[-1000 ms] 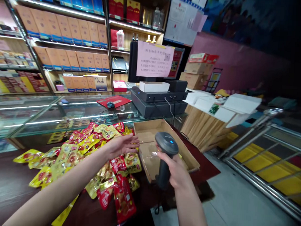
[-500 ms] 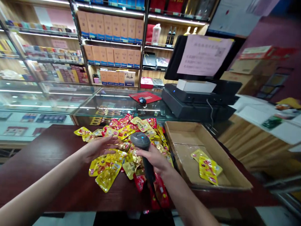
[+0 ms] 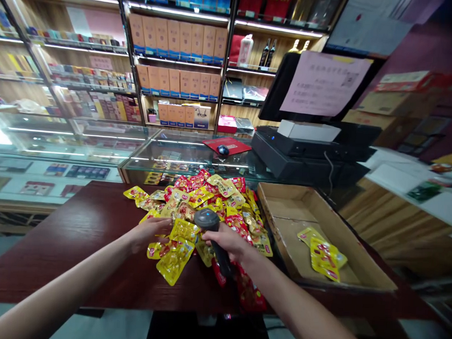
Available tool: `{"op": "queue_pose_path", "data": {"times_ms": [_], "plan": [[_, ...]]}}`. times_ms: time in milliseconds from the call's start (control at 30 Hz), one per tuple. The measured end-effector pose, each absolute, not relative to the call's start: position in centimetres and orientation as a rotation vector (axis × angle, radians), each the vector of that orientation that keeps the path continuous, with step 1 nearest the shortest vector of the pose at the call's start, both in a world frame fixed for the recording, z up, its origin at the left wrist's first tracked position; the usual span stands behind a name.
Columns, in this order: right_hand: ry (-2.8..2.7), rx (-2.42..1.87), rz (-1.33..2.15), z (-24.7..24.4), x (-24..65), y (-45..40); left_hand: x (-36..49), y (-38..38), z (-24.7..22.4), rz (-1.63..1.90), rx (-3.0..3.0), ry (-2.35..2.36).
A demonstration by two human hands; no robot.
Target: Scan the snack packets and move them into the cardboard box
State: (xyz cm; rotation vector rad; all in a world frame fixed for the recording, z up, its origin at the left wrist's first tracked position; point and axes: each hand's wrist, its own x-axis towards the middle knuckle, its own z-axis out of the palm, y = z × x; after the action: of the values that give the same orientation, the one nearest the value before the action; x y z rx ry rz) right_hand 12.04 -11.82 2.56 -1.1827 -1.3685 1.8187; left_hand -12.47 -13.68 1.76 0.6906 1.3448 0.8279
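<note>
My right hand is wrapped around the handle of a dark grey barcode scanner, its head tilted over a heap of snack packets. The packets are yellow, red and pale gold, shiny and sealed. At the heap's left edge, my left hand reaches with fingers stretched out, over a few yellow packets. Whether the fingertips touch them is hard to see. Red packets lie partly hidden under my right forearm.
Right of the heap, a shallow cardboard box holds a few yellow packets. Behind stand a glass counter, a mouse on a red mat, and a cash register with a monitor. Stocked shelves line the wall.
My left hand has lowered slightly toward the yellow packets at the near left of the heap. The scanner stays in my right hand, a little lower. The view has shifted left.
</note>
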Motion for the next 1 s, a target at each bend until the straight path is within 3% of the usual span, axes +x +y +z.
{"op": "queue_pose_path", "data": {"times_ms": [233,467,733,1000], "plan": [[-1.288,-1.172,1.787,4.1,11.8,-12.4,-11.0,-12.6,1.4,1.01,0.946,1.311],[-1.273,-1.095,1.754,5.8,13.5,-11.6,-9.5,-10.2,5.0,1.233,1.2,1.363],[-1.281,-1.147,1.662,6.1,16.6,-10.5,-3.4,-4.6,6.9,0.916,1.19,1.109],[-0.886,-1.131,1.603,6.3,19.7,-9.5,3.5,-0.8,6.9,0.815,0.807,0.92]]}}
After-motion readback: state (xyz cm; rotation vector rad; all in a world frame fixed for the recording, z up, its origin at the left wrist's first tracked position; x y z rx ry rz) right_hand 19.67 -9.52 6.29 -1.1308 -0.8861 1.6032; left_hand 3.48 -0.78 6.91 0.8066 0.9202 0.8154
